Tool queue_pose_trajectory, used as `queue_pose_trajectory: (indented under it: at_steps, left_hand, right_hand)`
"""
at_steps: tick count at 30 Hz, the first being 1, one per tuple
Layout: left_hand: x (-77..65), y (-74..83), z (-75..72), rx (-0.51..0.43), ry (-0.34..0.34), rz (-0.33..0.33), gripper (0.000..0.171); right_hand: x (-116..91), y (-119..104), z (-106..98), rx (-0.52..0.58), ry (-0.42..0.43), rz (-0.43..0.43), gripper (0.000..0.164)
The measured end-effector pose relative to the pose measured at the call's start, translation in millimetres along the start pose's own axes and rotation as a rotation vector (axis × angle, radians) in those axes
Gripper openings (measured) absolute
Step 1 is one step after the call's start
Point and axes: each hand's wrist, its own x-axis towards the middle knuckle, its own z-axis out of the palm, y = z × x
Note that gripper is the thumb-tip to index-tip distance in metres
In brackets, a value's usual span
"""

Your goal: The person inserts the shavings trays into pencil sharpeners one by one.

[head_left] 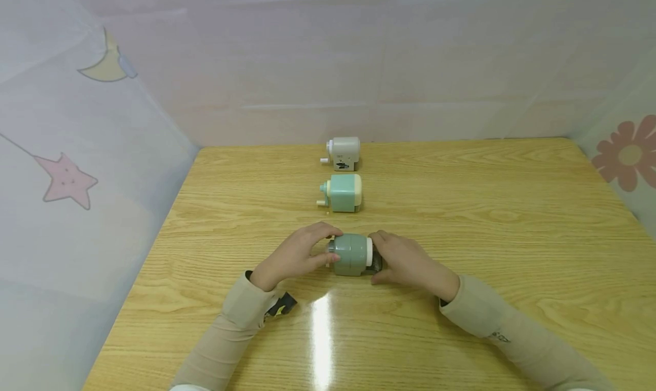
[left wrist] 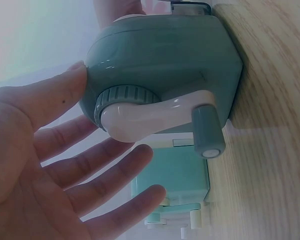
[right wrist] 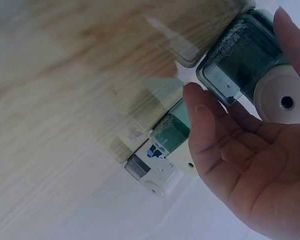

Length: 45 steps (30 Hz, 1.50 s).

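Note:
A dark green pencil sharpener (head_left: 351, 254) lies between both hands on the table. My left hand (head_left: 299, 251) holds its crank end, thumb and fingers on opposite sides of the body. In the left wrist view the pale crank (left wrist: 155, 117) with its green knob shows beside the spread fingers. At the other end, my right hand (head_left: 410, 263) pinches the dark see-through shavings drawer (right wrist: 240, 52), which juts out past the body. The white end face (right wrist: 282, 95) with its pencil hole appears beside the drawer in the right wrist view.
Behind stands a mint green sharpener (head_left: 343, 193) with a cream end, and farther back a grey-white sharpener (head_left: 345, 153); their cranks point left. A small black-and-yellow item (head_left: 283, 304) is by the left sleeve. Printed cloth walls (head_left: 384, 66) border the wooden table (head_left: 512, 209).

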Motion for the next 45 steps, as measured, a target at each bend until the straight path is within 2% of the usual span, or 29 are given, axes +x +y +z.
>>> queue_pose_trajectory:
  at_steps: [4,10,13,27,45]
  left_hand:
    - [0.2,1.1,-0.3,0.007,-0.004,-0.004,0.042]
    - [-0.3,1.1,-0.4,0.008,-0.009,-0.016,0.043]
    - [-0.5,1.0,0.0,0.012,-0.007,-0.017,0.042]
    - [-0.8,-0.1,0.6,0.006,-0.004,-0.014,0.042]
    - [-0.3,0.0,0.7,-0.015,-0.009,-0.011,0.042]
  right_hand:
    - [-2.9,1.0,-3.2,0.009,-0.013,0.019,0.076]
    - [-4.6,3.3,-5.1,-0.031,-0.016,0.042,0.061]
    - [-4.4,4.0,-4.1,-0.035,0.0,0.031,0.059]
    - [-2.2,4.7,-0.8,-0.019,0.029,-0.016,0.061]
    - [2.3,2.5,2.0,0.042,0.009,0.001,0.061]
